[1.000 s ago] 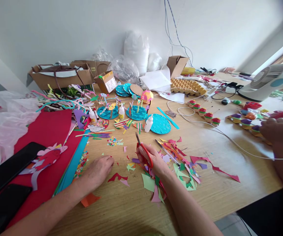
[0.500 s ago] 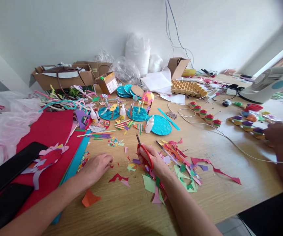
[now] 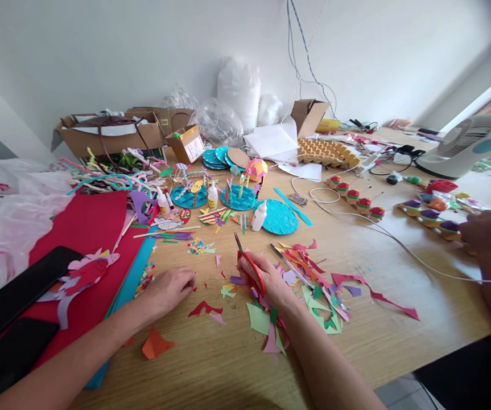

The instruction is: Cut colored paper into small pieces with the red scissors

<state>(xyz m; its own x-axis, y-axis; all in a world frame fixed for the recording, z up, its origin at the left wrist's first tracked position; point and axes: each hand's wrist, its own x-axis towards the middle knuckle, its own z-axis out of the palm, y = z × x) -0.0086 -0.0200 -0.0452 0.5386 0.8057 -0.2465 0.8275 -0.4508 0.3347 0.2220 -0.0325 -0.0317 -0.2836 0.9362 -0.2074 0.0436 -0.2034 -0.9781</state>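
Observation:
My right hand (image 3: 262, 276) grips the red-handled scissors (image 3: 249, 263), their dark blades pointing away from me and nearly closed. Beneath and beside it lie colored paper scraps (image 3: 259, 319). My left hand (image 3: 173, 287) rests on the wooden table (image 3: 211, 370), its fingers curled; what they hold, if anything, is hidden. Near that hand are a dark red scrap (image 3: 203, 308) and an orange scrap (image 3: 157, 344). Small cut pieces (image 3: 200, 246) sit beyond my hands, and a second pair of scissors (image 3: 290, 265) lies among the scraps on the right.
White glue bottles (image 3: 259, 216) stand near a blue disc (image 3: 279, 217). On the left, two black phones (image 3: 23, 290) lie on red paper (image 3: 87, 228). A white cable (image 3: 411, 256) crosses the right side, near another person's hand (image 3: 488, 230) and a fan (image 3: 471, 145).
The scissors in my right hand have tilted slightly left. My left forearm has shifted very slightly. The other person's hand at the right edge has moved a little.

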